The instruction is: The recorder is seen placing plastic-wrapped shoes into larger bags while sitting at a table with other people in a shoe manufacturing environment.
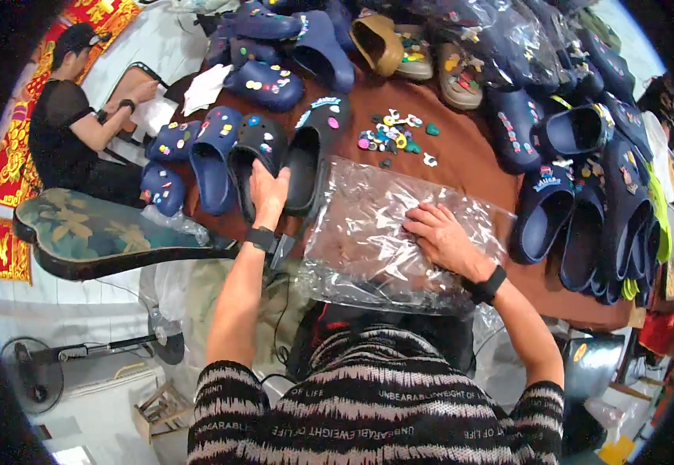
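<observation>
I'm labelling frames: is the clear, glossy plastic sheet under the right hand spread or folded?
Spread: the clear plastic sheet lies broad and creased beneath the right hand.

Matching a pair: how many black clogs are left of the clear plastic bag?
2: one black clog at the left hand, the second black clog right of it, beside the clear plastic bag. Others may be hidden.

Left of the clear plastic bag [352,260], the left hand [268,192] hides part of the black clog [262,133]; its grip cannot be made out. Just beyond the bag, many loose charms [391,139] are too small to identify. Farther beyond, to its right, glossy wrapping [501,48] obscures the clogs beneath.
</observation>
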The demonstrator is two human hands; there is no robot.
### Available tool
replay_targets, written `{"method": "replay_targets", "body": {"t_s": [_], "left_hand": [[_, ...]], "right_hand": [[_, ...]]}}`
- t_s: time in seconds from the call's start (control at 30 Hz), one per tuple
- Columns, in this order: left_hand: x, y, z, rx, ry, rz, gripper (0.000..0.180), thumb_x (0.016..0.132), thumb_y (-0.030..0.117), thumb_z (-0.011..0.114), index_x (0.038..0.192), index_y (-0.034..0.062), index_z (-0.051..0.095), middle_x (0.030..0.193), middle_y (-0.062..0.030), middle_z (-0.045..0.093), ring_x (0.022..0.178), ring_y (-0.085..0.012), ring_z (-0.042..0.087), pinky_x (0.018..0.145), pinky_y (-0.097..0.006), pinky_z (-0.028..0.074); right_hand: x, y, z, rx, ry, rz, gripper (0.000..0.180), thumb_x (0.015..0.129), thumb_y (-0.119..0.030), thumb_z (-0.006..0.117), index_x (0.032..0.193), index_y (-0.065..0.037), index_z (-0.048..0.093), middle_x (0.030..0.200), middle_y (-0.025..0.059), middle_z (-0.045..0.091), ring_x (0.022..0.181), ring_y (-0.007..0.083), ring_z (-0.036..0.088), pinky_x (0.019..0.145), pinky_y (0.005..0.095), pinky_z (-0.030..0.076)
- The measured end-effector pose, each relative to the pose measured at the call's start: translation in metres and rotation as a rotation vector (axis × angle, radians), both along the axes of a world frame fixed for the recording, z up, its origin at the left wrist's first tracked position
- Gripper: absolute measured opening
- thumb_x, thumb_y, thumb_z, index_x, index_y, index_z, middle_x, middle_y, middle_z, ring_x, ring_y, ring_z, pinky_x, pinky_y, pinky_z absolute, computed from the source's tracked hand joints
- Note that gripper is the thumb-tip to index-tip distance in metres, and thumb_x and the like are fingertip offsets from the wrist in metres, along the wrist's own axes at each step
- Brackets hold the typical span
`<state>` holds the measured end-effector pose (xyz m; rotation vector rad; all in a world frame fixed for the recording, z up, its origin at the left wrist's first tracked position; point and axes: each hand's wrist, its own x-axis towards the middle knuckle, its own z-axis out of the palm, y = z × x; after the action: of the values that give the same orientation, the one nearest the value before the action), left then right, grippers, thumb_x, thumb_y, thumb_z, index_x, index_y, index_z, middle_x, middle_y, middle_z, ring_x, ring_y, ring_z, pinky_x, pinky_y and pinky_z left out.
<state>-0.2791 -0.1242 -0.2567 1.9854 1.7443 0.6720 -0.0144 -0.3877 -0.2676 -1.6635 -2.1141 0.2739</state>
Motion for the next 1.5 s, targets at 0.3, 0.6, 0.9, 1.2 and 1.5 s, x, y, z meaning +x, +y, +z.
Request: {"method": "replay_targets", "body": {"t_s": [0.3,0.6,0.9,1.2,1.5], "left_hand": [[0.008,-0.106,0.050,0.479,-0.159,-0.594,0.044,0.081,0.005,0.058,0.123,-0.0011,0.049,0.128,-0.0191,0.047,0.123,-0.0362,0.042,0.106,-0.043,0.033],[0.064,-0.138,-0.025,0.323,0.302,-1.042,0.060,0.091,0.041,0.052,0.141,0.0109,0.039,0.149,-0.0173,0.029,0.138,-0.0381,0.023,0.110,-0.059,0.015],[0.083,-0.111,-0.035,0.300,0.335,-0.963,0.059,0.092,0.044,0.048,0.140,0.0119,0.040,0.150,-0.0168,0.026,0.139,-0.0392,0.019,0.109,-0.063,0.012],[0.121,-0.093,-0.026,0.264,0.310,-1.007,0.062,0.090,0.045,0.052,0.141,0.0129,0.038,0.149,-0.0179,0.027,0.137,-0.0427,0.021,0.104,-0.068,0.017],[0.111,-0.083,-0.003,0.063,0.312,-1.004,0.058,0.087,0.039,0.058,0.135,0.0086,0.043,0.145,-0.0181,0.031,0.136,-0.0419,0.023,0.104,-0.066,0.020]], "right_hand": [[0.004,-0.038,0.006,0.012,0.013,-0.143,0.044,0.081,-0.016,0.064,0.124,-0.008,0.055,0.131,0.0143,0.047,0.130,0.0358,0.037,0.109,0.0518,0.028],[0.018,-0.046,-0.007,-0.034,-0.191,-0.228,0.054,0.086,-0.039,0.060,0.132,-0.013,0.049,0.136,0.0143,0.043,0.131,0.0362,0.034,0.109,0.0528,0.025],[0.139,0.070,0.050,0.339,0.360,-0.631,0.037,0.082,-0.021,0.066,0.110,0.000,0.057,0.097,0.0197,0.059,0.091,0.0351,0.059,0.080,0.0418,0.047],[0.325,0.109,0.064,0.584,0.863,-0.890,0.061,0.075,-0.043,0.076,0.117,-0.004,0.054,0.091,0.0036,0.056,0.072,0.0132,0.048,0.060,0.0285,0.039],[0.300,0.135,0.091,0.488,1.047,-0.928,0.029,0.083,-0.033,0.068,0.089,-0.005,0.065,0.080,-0.0006,0.058,0.072,0.0106,0.049,0.064,0.0260,0.037]]}}
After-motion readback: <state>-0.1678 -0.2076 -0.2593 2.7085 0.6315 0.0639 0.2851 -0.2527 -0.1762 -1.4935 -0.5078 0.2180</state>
